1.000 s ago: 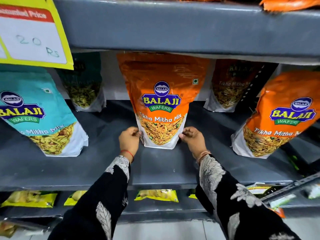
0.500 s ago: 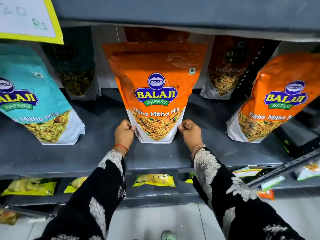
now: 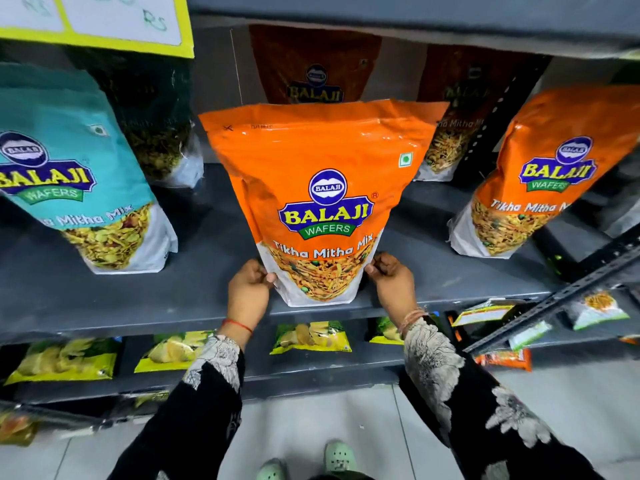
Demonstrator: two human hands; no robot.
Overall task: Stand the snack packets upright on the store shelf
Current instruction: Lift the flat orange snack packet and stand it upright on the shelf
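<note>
1. A grey metal store shelf (image 3: 104, 296) is filling the view, with a yellow-edged price card (image 3: 104, 26) hanging at its top left corner.
2. The orange packet (image 3: 322, 188) is standing upright at the shelf's front edge, centre.
3. The left hand (image 3: 247, 292) is pinching its lower left corner, and the right hand (image 3: 391, 280) is pinching its lower right.
4. A teal packet (image 3: 79, 174) is leaning towards the left end; another orange packet (image 3: 540, 178) is tilting towards the right end.

One head-worn camera looks forward and down from close range at the grey shelf (image 3: 104, 299), floor below.
</note>
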